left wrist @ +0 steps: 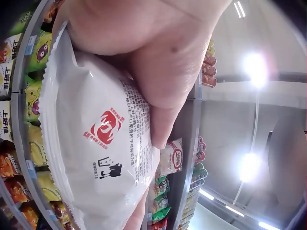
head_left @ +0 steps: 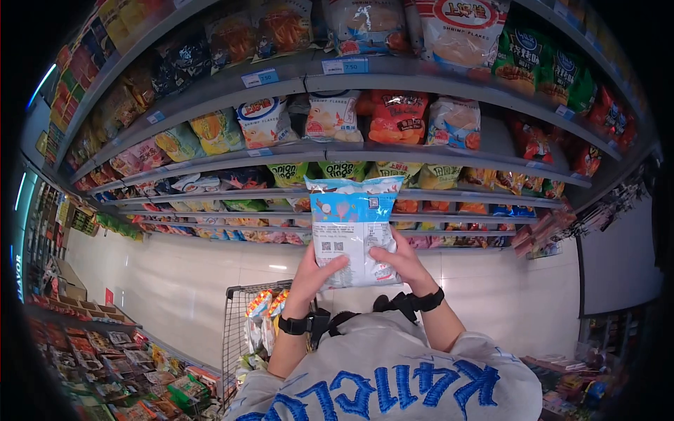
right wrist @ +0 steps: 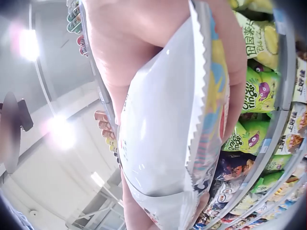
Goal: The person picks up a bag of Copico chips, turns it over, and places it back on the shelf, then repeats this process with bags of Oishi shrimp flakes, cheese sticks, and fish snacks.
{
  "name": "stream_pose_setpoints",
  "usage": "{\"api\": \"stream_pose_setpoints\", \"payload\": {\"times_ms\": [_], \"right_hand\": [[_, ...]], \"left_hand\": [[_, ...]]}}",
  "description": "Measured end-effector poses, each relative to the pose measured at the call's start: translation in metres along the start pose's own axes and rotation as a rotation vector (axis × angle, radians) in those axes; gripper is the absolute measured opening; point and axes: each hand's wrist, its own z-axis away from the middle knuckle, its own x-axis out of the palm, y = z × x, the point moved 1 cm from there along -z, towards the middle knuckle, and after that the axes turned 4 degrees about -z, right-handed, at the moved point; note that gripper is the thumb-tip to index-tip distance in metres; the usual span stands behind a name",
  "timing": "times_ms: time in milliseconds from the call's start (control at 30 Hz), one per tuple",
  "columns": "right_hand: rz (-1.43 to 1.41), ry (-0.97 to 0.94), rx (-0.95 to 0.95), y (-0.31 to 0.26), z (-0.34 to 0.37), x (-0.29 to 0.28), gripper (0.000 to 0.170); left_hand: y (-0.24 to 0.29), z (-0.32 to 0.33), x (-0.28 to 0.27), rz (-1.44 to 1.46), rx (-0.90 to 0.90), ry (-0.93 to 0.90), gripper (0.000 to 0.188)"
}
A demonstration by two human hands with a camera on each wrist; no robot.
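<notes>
Both hands hold a blue and white snack bag (head_left: 354, 235) upright in front of the chest, its printed back towards the head camera. My left hand (head_left: 309, 275) grips the lower left side, thumb across the back. On the lower right side my right hand (head_left: 408, 265) grips it the same way. In the left wrist view the white bottom of the bag (left wrist: 103, 129) shows red and black symbols, with the left hand (left wrist: 158, 52) around its edge. The right wrist view has the bag (right wrist: 160, 120) puffed out under the right hand (right wrist: 129, 33), fingers behind it.
Ahead rise curved-looking shelves (head_left: 421, 77) packed with chip bags, price tags along their edges. A wire shopping cart (head_left: 235, 330) with several snack bags (head_left: 263, 316) stands at the lower left. Packaged goods (head_left: 133, 372) fill a display behind it. Pale tiled floor (head_left: 491, 281) lies below.
</notes>
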Motion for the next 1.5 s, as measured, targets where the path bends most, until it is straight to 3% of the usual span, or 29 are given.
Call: {"api": "stream_pose_setpoints", "payload": {"times_ms": [200,300,400,467,533,633,667,733,800,900,933,1000,1033,1067,1133,1167,1233,1300,1433,1500], "right_hand": [[-0.100,-0.026,-0.024,-0.004,-0.001,-0.026,0.069],[-0.112,0.011,0.090,-0.010,-0.005,-0.035,0.067],[-0.086,0.078,0.064,-0.016,-0.008,-0.037,0.063],[-0.053,0.123,-0.036,-0.014,-0.013,-0.036,0.062],[0.087,0.201,-0.165,-0.012,-0.019,-0.038,0.063],[0.163,0.228,-0.214,-0.013,-0.023,-0.030,0.076],[0.170,0.233,-0.213,-0.015,-0.022,-0.024,0.076],[0.248,0.178,-0.326,-0.024,-0.021,-0.008,0.091],[0.244,0.157,-0.372,-0.032,-0.020,0.003,0.093],[0.497,0.124,-0.423,-0.034,-0.018,0.007,0.065],[0.505,0.127,-0.427,-0.035,-0.021,0.007,0.065],[0.540,0.307,-0.444,-0.039,-0.023,-0.002,0.059],[0.743,0.410,-0.608,-0.041,-0.026,-0.006,0.062],[0.747,0.413,-0.612,-0.040,-0.031,-0.009,0.062],[0.246,0.365,-0.466,-0.036,-0.038,-0.014,0.065],[0.157,0.271,-0.320,-0.044,-0.036,-0.013,0.066],[0.159,0.228,-0.268,-0.041,-0.037,-0.018,0.064],[0.172,0.241,-0.158,-0.047,-0.040,-0.013,0.064],[0.182,0.266,-0.114,-0.041,-0.047,-0.002,0.065],[0.267,0.264,-0.299,-0.026,-0.056,-0.006,0.066]], "left_hand": [[-0.006,-0.020,0.019,-0.051,-0.076,-0.007,0.053],[-0.012,-0.027,0.024,-0.033,-0.069,0.012,0.055],[-0.015,-0.040,0.031,-0.114,-0.016,0.067,0.060],[-0.013,-0.049,0.033,-0.535,0.229,0.318,0.063],[-0.010,-0.056,0.029,-0.575,0.226,0.282,0.065],[0.008,-0.058,0.044,-0.309,0.091,0.048,0.067],[0.007,-0.059,0.044,-0.302,0.091,0.043,0.067],[0.005,-0.067,0.040,-0.265,0.246,-0.009,0.072],[0.002,-0.079,0.033,-0.105,0.249,-0.058,0.081],[0.015,-0.083,0.018,-0.185,0.122,0.022,0.079],[0.017,-0.085,0.014,-0.180,0.127,0.016,0.079],[0.017,-0.088,0.004,0.090,0.008,-0.044,0.077],[0.013,-0.087,-0.005,0.092,0.010,-0.049,0.077],[0.009,-0.086,-0.013,0.163,-0.024,-0.090,0.076],[0.001,-0.089,-0.023,0.237,-0.061,-0.132,0.074],[0.000,-0.090,-0.023,0.216,-0.048,-0.187,0.075],[0.002,-0.095,-0.023,0.198,-0.032,-0.247,0.075],[0.012,-0.105,-0.021,-0.029,0.138,-0.268,0.074],[0.006,-0.118,-0.030,0.044,0.128,-0.240,0.070],[0.006,-0.121,-0.027,0.068,0.056,-0.189,0.064]]}}
